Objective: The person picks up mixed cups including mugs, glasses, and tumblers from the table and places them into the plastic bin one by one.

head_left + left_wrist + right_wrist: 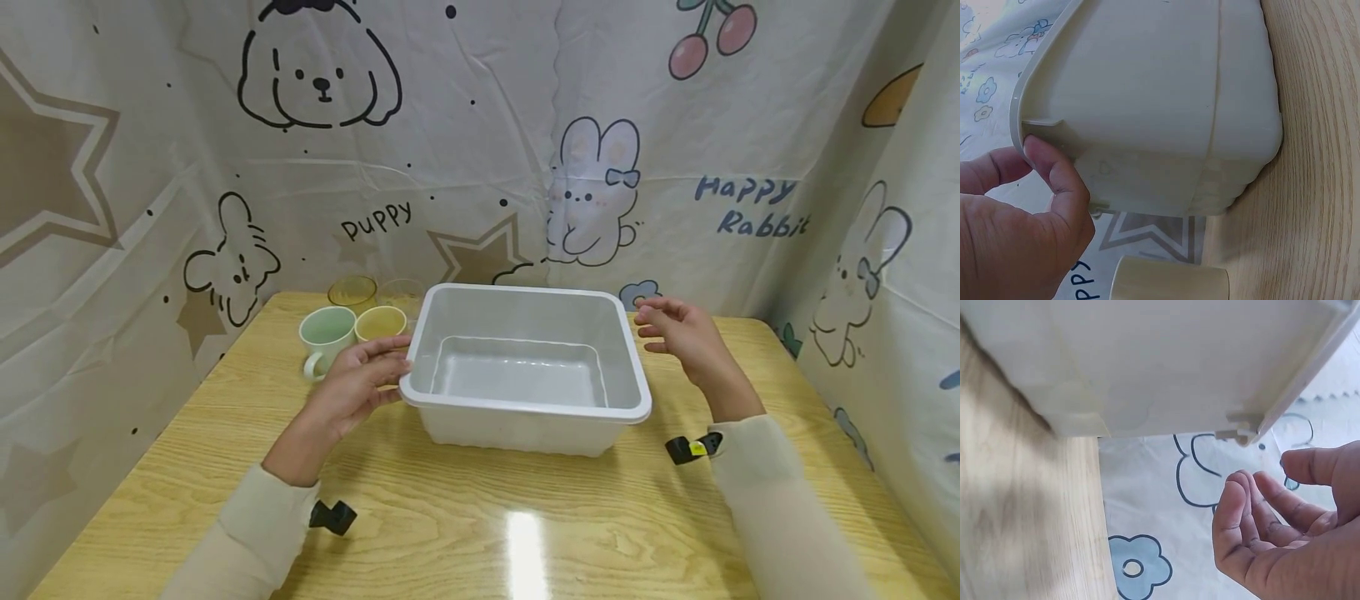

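A white rectangular plastic bin (pixel 525 429) stands on the wooden table, its inside bare. At its left end, my left hand (pixel 358 383) grips the rim; the left wrist view shows the digits pinching the edge of the bin (pixel 1141 81). My right hand (pixel 681 337) is just off the bin's right far corner, fingers loosely bent with nothing between them. In the right wrist view a gap shows between this hand (pixel 1279 525) and the bin's rim. Beside my left hand are a green mug (pixel 322 327) and a yellow cup (pixel 381 323).
Behind the cups stand an amber glass (pixel 352 292) and a clear glass (pixel 401 292), partly hidden. A printed cloth (pixel 480 125) hangs around the back and sides of the table (pixel 420 517). Each wrist wears a small black camera.
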{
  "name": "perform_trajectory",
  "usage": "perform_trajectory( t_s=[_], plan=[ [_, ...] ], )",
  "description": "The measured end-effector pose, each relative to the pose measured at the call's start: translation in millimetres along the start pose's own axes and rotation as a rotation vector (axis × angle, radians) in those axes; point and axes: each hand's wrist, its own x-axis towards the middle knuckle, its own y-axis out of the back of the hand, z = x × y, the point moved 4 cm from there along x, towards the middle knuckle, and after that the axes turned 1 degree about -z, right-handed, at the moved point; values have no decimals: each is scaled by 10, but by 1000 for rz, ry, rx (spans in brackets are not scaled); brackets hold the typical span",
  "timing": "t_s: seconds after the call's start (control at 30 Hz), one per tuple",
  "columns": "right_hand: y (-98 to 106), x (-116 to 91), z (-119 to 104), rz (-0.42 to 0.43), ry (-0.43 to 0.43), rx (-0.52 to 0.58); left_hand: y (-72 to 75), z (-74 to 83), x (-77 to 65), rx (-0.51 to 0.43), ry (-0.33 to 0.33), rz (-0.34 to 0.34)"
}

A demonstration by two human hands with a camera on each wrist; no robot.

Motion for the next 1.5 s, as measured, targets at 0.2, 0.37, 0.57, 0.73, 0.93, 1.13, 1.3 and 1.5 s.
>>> perform_trajectory(
  t_s=[0.2, 0.37, 0.57, 0.73, 0.93, 1.13, 1.3, 1.5],
  plan=[
    [41, 128, 28, 1, -29, 53, -6, -9, 4, 1, 0, 1],
    [35, 208, 24, -8, -43, 80, 1, -23, -1, -8, 3, 8],
    [-22, 228, 17, -39, -21, 107, -6, -41, -12, -12, -3, 6],
    [-71, 190, 14, -85, -11, 95, -19, -58, -11, -12, -4, 1],
    [-90, 184, -53, -88, 26, 113, -14, -42, -21, -22, -5, 8],
    [-120, 176, -82, -104, 40, 131, 8, -27, -13, -10, -8, 5],
    [-119, 178, -75, -106, 37, 159, 28, -9, 1, 13, -1, -5],
    [-110, 179, -52, -104, 26, 176, 150, 29, 9, 60, 4, 0]
  ],
)
